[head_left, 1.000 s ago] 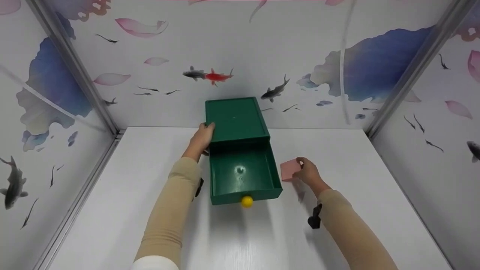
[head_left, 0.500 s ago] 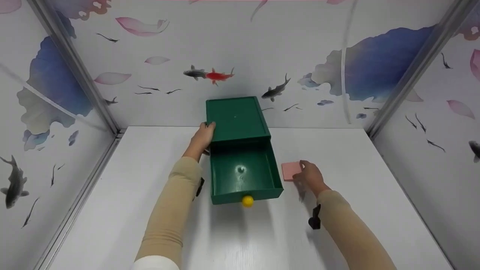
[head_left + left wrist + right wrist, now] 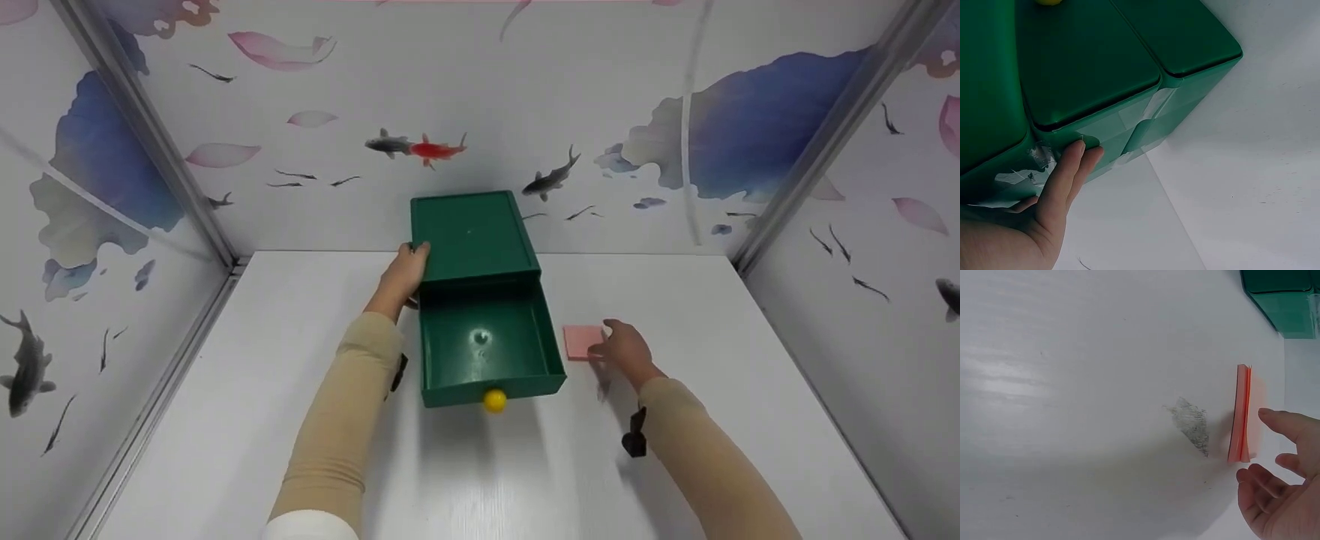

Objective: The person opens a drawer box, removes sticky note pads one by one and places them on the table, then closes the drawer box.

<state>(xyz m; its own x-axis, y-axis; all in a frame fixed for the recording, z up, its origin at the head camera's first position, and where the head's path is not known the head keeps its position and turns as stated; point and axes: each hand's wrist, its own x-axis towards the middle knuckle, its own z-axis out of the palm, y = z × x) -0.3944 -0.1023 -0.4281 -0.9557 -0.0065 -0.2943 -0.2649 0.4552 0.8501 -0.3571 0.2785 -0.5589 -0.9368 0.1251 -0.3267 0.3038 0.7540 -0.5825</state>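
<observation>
A green drawer cabinet [image 3: 472,236] stands against the back wall, its top drawer [image 3: 484,341] pulled out with a yellow ball knob [image 3: 495,401] in front. My left hand [image 3: 405,270] rests on the cabinet's left side; in the left wrist view its straight fingers [image 3: 1067,174] lie along the taped wall. To the right of the drawer, a pink sticky note pad [image 3: 581,343] lies on the table. My right hand [image 3: 626,350] is at the pad's right edge. The right wrist view shows its thumb and fingers spread around the pad [image 3: 1240,416], not gripping it.
The white table [image 3: 300,300] runs back to a wall [image 3: 315,210] printed with fish and petals. Side panels with metal corner posts [image 3: 847,135] enclose it left and right. A grey smudge [image 3: 1192,424] marks the table near the pad.
The pink pad, tilted in my right hand a second ago, now lies flat on the table. My right fingers have loosened and drawn slightly to the right. The left hand has stayed put.
</observation>
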